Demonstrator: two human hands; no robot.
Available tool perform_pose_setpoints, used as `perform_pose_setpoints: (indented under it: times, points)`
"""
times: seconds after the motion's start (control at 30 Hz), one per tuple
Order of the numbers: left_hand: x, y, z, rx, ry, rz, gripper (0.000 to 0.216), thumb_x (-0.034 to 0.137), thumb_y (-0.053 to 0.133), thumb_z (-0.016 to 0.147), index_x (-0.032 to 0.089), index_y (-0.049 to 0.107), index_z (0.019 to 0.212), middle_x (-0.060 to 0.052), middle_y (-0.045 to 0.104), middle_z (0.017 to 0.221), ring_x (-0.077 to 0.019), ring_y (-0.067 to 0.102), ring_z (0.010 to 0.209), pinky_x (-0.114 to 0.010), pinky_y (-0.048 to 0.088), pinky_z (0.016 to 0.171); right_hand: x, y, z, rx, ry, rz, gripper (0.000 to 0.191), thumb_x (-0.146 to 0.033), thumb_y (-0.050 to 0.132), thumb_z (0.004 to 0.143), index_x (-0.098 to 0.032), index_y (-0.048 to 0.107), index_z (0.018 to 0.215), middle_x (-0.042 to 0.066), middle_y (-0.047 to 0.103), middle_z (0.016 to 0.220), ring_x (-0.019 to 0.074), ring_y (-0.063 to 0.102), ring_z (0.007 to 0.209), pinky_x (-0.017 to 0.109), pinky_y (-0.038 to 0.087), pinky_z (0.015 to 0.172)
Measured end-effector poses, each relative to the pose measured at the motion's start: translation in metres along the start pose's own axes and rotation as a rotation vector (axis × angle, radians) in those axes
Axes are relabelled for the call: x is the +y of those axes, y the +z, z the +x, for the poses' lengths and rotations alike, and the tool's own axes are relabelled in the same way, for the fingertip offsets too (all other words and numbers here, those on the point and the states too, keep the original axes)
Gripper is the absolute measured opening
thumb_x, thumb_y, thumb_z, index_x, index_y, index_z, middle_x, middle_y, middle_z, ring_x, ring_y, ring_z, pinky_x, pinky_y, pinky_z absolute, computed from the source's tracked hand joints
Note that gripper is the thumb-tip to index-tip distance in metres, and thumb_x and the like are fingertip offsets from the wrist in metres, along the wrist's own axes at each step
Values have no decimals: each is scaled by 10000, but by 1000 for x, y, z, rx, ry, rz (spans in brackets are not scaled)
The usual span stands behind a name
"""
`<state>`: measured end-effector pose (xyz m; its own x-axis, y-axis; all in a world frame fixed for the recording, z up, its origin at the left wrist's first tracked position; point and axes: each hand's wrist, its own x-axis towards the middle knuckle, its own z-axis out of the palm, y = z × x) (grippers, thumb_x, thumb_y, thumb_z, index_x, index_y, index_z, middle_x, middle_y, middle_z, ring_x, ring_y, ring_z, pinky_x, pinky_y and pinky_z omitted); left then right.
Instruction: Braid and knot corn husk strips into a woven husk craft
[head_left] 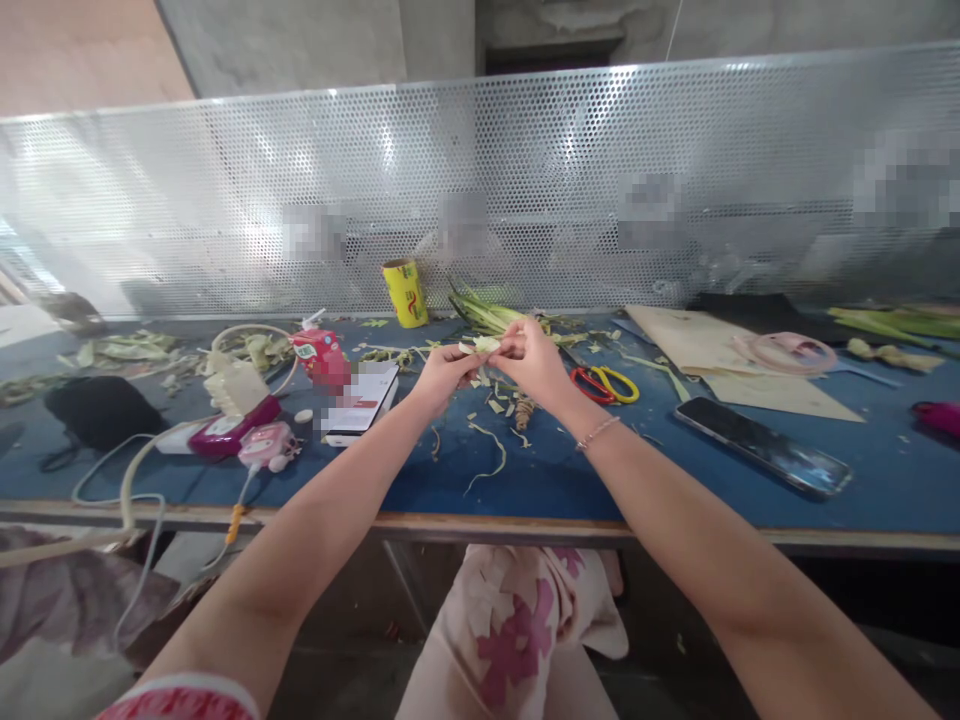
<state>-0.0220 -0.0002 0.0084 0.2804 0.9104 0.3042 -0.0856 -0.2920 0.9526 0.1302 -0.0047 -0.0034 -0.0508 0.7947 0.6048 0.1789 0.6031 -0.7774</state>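
My left hand (445, 374) and my right hand (531, 356) meet over the middle of the blue table. Between their pinched fingertips is a pale green piece of leaf (480, 345), which both hands grip. Just behind them lies a bundle of long green stalks (484, 312). Below my right hand stands a small brown cone-shaped thing wound with strands (523, 412), with pale leaf scraps around it. Scissors with red and yellow handles (606, 385) lie right of my right hand. The undersides of my fingers are partly hidden.
A yellow can-like cylinder (405, 293) stands by the perforated metal screen (450, 150). To the left are a red pouch (322, 358), a small box (363, 400) and a purple-and-white power strip (234, 428) with cables. A phone (761, 445) and brown cardboard (697, 345) lie right.
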Motion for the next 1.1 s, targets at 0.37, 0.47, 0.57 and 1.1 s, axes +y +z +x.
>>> perform_pose_setpoints:
  times: [0.37,0.47,0.57,1.1]
  points:
    - [1,-3,1,-36,-90,-72,366,303,737,604,168,424,471,83,240,416,-17,193,376,-229,125,413,1,2,-5,-73,-174,-263,199,-218,648,734,-211,572,919,8,604,750,158,579,697,337,491,706]
    - [2,-5,2,-67,-151,-114,367,283,723,618,173,403,476,81,244,413,-18,192,363,-228,118,405,-2,2,-6,-95,-290,-328,181,-224,639,762,-218,606,940,25,585,800,167,562,754,342,496,738]
    - [4,-7,3,-42,-188,-156,380,285,729,612,178,389,482,82,244,412,-21,202,359,-225,133,394,-3,1,-7,-68,-350,-374,206,-238,638,778,-221,614,982,27,541,791,169,536,760,339,502,740]
    - [1,-11,4,-162,-278,-182,374,222,737,582,168,381,484,88,252,413,-1,191,360,-171,155,354,-1,-2,-5,-177,-282,-312,231,-256,664,776,-230,692,1003,66,628,971,195,600,909,352,543,772]
